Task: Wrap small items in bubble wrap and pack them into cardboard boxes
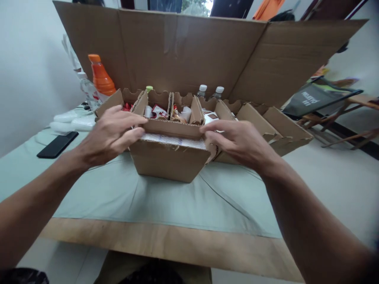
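Note:
A small cardboard organizer box (168, 159) with several compartments stands on a pale green cloth (166, 201). Snack packets (160, 111) and small white items fill its slots. My left hand (111, 134) rests at the box's left front edge, fingers stretched toward the front strip. At the right front corner my right hand (237, 142) curls its fingers and pinches the cardboard strip (174, 128). A pale layer shows just under that strip.
A large opened carton (183, 51) stands like a wall behind. An orange bottle (101, 79), clear bottles (87, 88) and a black phone (57, 144) lie at the left. Two capped bottles (211, 91) sit behind the organizer. Chairs (331, 106) stand at right. The wooden table edge (166, 240) is near me.

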{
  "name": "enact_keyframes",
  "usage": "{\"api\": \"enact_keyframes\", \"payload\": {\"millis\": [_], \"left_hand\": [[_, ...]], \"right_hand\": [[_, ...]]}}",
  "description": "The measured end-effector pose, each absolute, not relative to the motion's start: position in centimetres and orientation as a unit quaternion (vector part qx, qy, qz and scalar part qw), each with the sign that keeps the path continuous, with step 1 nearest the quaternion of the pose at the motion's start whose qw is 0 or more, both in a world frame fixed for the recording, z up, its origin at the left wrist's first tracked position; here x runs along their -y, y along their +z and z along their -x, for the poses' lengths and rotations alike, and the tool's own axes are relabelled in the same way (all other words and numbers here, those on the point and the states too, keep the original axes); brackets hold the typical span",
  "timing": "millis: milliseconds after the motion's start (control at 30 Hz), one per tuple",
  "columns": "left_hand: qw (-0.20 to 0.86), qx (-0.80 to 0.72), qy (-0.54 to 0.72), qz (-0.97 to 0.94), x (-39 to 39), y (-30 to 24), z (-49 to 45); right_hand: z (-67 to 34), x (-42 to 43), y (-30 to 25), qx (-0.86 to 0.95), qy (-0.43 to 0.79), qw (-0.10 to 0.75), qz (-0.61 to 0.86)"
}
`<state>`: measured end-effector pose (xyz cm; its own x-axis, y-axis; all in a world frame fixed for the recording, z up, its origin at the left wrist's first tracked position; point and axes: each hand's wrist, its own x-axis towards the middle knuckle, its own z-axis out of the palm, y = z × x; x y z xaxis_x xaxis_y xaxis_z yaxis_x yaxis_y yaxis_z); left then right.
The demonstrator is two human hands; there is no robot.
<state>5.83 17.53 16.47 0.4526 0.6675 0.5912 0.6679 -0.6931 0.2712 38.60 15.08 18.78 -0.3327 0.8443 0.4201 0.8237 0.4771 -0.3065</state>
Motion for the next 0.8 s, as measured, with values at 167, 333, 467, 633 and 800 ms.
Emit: {"api": "enact_keyframes", "payload": {"millis": [167, 333, 467, 633, 800], "left_hand": [[-0.127, 0.521, -0.503, 0.678, -13.5, 7.7, -2.8], [-0.347, 0.488, -0.524, 0.605, -15.2, 1.6, -6.1], [-0.395, 0.447, -0.541, 0.593, -13.3, 1.4, -8.9], [-0.359, 0.480, -0.520, 0.609, -4.2, -0.4, -6.1], [-0.296, 0.498, -0.557, 0.595, -3.2, 2.0, -2.4]], "right_hand": [[-41.0, -9.2, 10.8, 0.667, 0.056, 0.461, 0.582], [-37.1, -10.8, 3.8, 0.653, 0.235, 0.454, 0.559], [-35.0, -9.6, 3.0, 0.624, 0.233, 0.485, 0.566], [-34.2, -1.9, 2.7, 0.630, 0.189, 0.469, 0.590], [-31.4, -1.7, 6.0, 0.691, 0.208, 0.448, 0.527]]}}
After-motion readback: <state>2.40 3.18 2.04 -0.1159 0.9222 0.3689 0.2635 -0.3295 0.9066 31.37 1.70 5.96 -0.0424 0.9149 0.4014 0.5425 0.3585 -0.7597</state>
